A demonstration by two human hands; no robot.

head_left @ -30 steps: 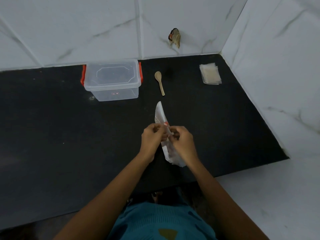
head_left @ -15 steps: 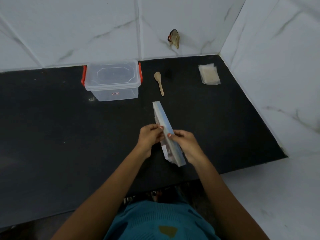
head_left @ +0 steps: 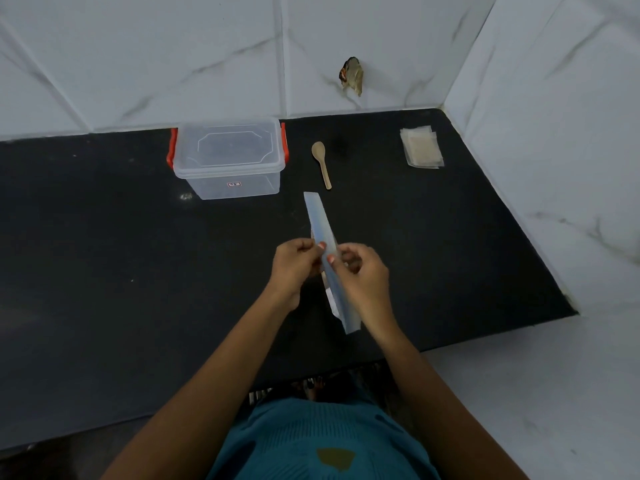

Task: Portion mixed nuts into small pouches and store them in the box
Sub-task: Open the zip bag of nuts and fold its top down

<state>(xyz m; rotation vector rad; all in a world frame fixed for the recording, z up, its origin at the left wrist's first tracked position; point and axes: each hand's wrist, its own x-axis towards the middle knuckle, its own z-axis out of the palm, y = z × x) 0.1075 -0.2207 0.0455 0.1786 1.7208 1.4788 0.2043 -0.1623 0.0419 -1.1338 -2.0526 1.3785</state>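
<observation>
Black counter closed off by tiled wall right behind the clear box, and by a second white wall well to the right of the box. Front edge down by the person's body. Broad dark stretch left of the box and in front of it.

Just right of the box, a wooden spoon, handle toward the person. Farther right of the box, near the side wall, a stack of small pouches.

In front of the box and a little right, the nut packet, seen edge-on. Pinched mid-length from both sides: left hand with thumb and curled fingers on its left face, right hand likewise on its right face, with thumb tips nearly meeting.

Long axis running from a far end near the box's front right corner back toward the person, near end angled slightly right. Contact with the counter: cannot tell.
</observation>
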